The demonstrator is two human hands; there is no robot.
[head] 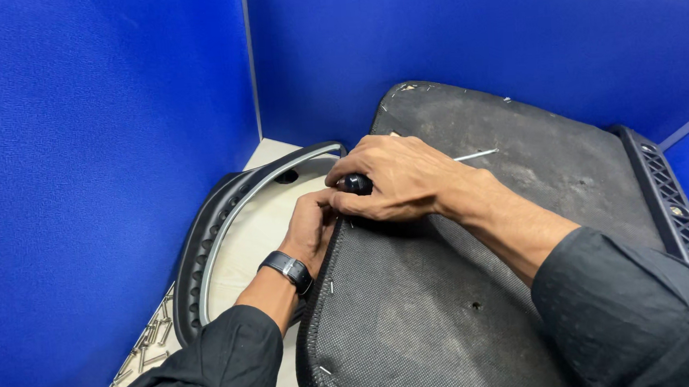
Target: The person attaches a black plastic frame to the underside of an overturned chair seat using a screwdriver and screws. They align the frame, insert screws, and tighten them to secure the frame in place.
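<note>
While the right hand (395, 178) grips a black-handled screwdriver (357, 184), fingers wrapped tight, the left hand (311, 227) pinches the seat cushion (446, 291) edge on the desk. With the tip levering under 1 staple, a slip could jab those left fingers.

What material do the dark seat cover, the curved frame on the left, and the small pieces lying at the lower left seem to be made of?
Seat cover: probably woven mesh fabric, matte dark grey, with a fine dotted weave and dusty patches.
Curved frame: likely moulded black plastic, slightly glossy, with ribbed slots; a silvery strip along its inner edge may be metal.
Small pieces: apparently metal screws, dull silver-grey, though too small to tell for certain.
</note>
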